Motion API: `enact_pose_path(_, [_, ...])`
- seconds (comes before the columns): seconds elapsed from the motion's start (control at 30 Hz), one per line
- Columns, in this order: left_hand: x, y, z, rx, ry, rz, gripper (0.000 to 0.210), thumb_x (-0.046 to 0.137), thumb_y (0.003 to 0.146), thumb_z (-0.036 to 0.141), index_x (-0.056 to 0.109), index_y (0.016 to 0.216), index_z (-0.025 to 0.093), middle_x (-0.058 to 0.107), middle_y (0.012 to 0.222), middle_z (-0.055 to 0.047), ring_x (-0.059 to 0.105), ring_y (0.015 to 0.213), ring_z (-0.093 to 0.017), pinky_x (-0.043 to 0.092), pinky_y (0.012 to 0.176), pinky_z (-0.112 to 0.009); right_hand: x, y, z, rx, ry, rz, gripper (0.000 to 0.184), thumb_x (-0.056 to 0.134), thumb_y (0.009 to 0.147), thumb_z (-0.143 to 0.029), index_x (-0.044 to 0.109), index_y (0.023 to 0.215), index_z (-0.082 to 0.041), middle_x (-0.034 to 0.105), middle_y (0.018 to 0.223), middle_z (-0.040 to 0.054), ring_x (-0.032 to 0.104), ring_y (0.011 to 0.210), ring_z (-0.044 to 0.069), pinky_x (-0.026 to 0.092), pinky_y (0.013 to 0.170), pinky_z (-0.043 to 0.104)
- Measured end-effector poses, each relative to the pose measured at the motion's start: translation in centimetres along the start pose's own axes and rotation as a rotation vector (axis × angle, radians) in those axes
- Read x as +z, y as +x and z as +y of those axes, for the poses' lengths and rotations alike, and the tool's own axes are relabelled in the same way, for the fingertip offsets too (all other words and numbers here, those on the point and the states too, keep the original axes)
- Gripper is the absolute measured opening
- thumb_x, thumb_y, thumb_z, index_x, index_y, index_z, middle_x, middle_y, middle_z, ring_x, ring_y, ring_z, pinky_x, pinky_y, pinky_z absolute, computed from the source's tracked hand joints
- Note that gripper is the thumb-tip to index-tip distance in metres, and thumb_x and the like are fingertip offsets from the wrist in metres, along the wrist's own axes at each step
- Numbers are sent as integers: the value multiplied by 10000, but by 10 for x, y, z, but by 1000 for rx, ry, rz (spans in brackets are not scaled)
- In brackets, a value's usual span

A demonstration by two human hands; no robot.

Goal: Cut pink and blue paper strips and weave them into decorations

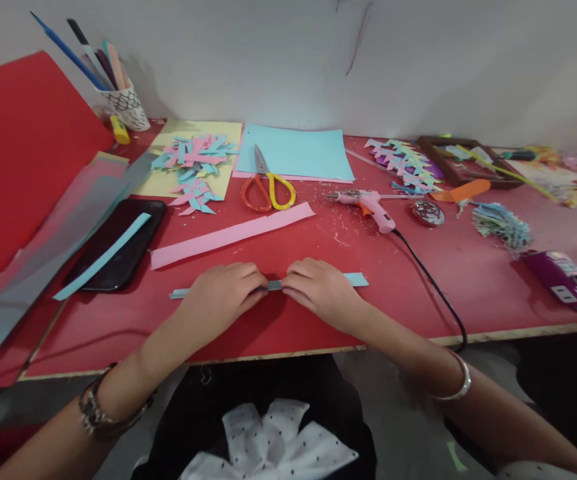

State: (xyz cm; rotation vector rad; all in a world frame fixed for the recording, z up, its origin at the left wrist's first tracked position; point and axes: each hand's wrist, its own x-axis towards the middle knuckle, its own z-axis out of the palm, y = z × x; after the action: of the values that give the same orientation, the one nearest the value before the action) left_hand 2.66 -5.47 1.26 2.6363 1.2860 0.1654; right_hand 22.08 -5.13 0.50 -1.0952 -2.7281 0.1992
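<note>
red table (373,257) against a pale grey wall (248,60)

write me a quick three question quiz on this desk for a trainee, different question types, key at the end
1. True or false: the blades of the scissors point toward the wall.
2. Multiple choice: what colour is the strip that the left hand and right hand both hold?
A) pink
B) light blue
C) yellow
3. Short answer: which tool does the black cable run from?

Key:
1. True
2. B
3. The pink glue gun
</note>
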Motion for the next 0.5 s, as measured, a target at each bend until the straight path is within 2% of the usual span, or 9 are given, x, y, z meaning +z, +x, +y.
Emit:
enact_pose_path(0.17, [1, -6, -4, -39, -2, 58, 212, 426, 854, 263, 601, 772, 179, 631, 749, -16, 584, 672, -153, 389, 561, -247, 3, 0, 4, 26, 10, 19, 250, 417, 882, -272, 607, 782, -144, 588, 771, 43, 483, 714, 139, 319, 614, 250])
enact_pose_path(0.37, [9, -5, -11, 50, 102, 111, 310, 352, 886, 293, 586, 730, 164, 614, 689, -25, 566, 637, -150, 364, 542, -249, -1, 6, 7, -19, -120, -74, 252, 420, 880, -253, 591, 725, -153, 575, 720, 36, 466, 656, 136, 253, 578, 270])
enact_pose_path(0.5, [14, -3, -15, 77, 98, 159, 337, 345, 890, 324, 568, 700, 157, 602, 657, -25, 549, 605, -145, 350, 530, -246, -2, 9, 10, -20, -127, -99, 239, 431, 875, -267, 583, 728, -156, 565, 690, 29, 462, 638, 129, 230, 570, 268])
